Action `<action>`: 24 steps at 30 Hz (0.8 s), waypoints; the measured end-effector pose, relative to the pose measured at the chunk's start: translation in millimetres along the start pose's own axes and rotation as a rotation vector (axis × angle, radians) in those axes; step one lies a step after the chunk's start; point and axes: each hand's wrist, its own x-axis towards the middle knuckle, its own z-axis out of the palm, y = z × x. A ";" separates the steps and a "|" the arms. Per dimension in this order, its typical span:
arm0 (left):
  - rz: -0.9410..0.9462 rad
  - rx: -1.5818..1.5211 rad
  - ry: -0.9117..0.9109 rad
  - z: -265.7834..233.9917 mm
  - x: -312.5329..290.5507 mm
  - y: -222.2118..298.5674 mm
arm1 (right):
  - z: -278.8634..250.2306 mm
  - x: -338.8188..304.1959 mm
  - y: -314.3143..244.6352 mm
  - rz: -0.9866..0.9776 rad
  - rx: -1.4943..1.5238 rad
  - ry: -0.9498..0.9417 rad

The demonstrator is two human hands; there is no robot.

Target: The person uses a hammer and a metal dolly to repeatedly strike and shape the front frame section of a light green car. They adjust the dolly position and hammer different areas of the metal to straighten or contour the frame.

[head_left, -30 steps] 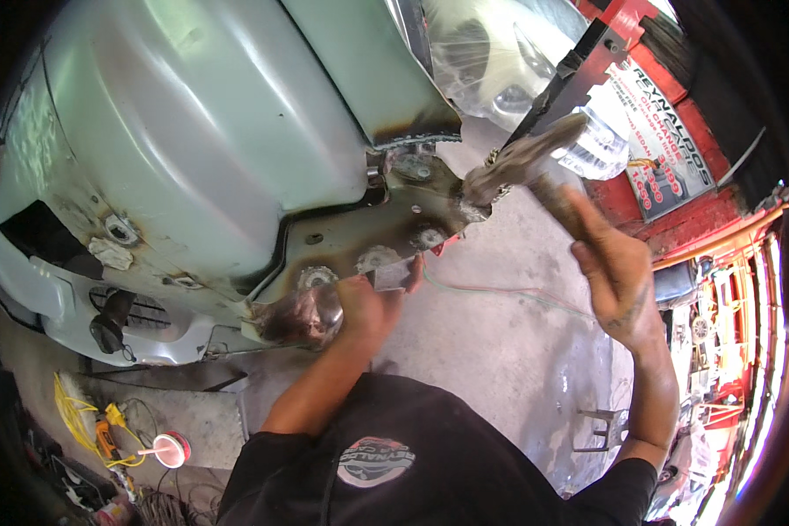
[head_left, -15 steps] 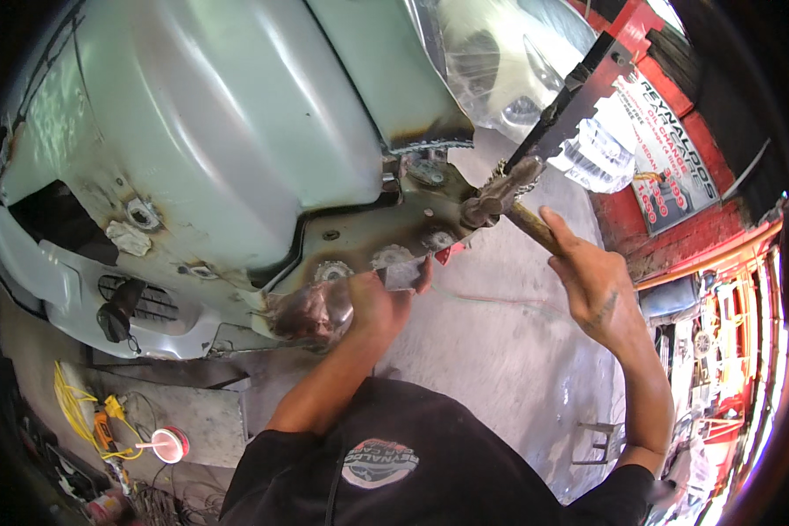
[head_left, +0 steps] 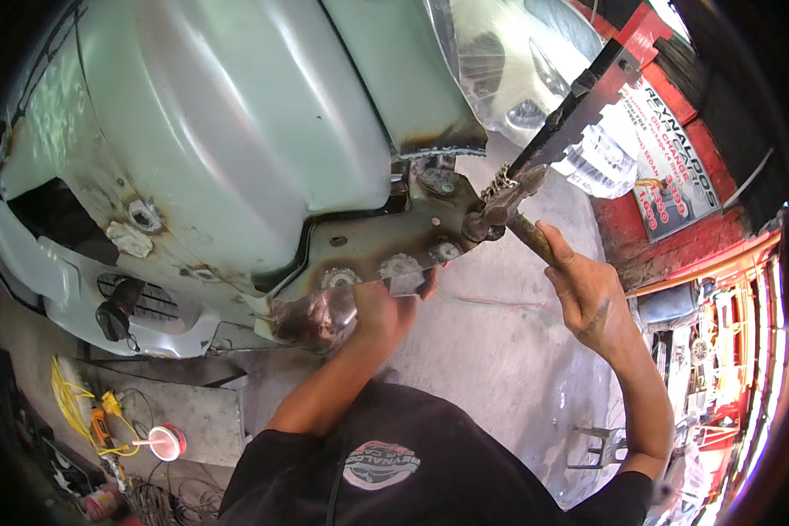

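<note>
My right hand (head_left: 592,302) is closed around the wooden handle of a hammer (head_left: 531,238). The hammer's rusty metal head lies over the outer end of a scorched sheet-metal flange (head_left: 359,241), beside a short chain (head_left: 500,181). The flange runs along the edge of a silver-green car body panel (head_left: 210,114) and has rough weld spots and holes. My left hand (head_left: 381,311) is closed at the flange's near edge, around a flat grey metal piece (head_left: 403,280). How much of that piece goes under the flange is hidden. Left of this hand is a shiny, copper-toned bent patch (head_left: 316,314).
A dark notched metal bar (head_left: 579,105) slants up beyond the hammer. Behind it stands a plastic-covered car (head_left: 508,70). At lower left lie a yellow cord (head_left: 66,394), an orange power tool (head_left: 101,428) and a cup (head_left: 168,442). A small stool (head_left: 600,445) stands at right.
My right hand and the hammer have come slightly lower, toward me. The car panel appears shifted a little to the right in view. My left hand stays at the flange edge.
</note>
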 end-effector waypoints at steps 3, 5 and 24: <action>0.013 0.025 -0.037 0.1 0.3 0.1 | 0.8 -2.3 -1.0 0.020 0.024 0.011; 0.022 0.086 -0.012 0.2 0.9 -0.2 | 0.5 -2.4 -1.7 0.018 0.045 0.022; 0.067 0.116 0.638 45.2 6.8 -4.8 | -6.8 -7.5 2.0 0.003 0.094 0.073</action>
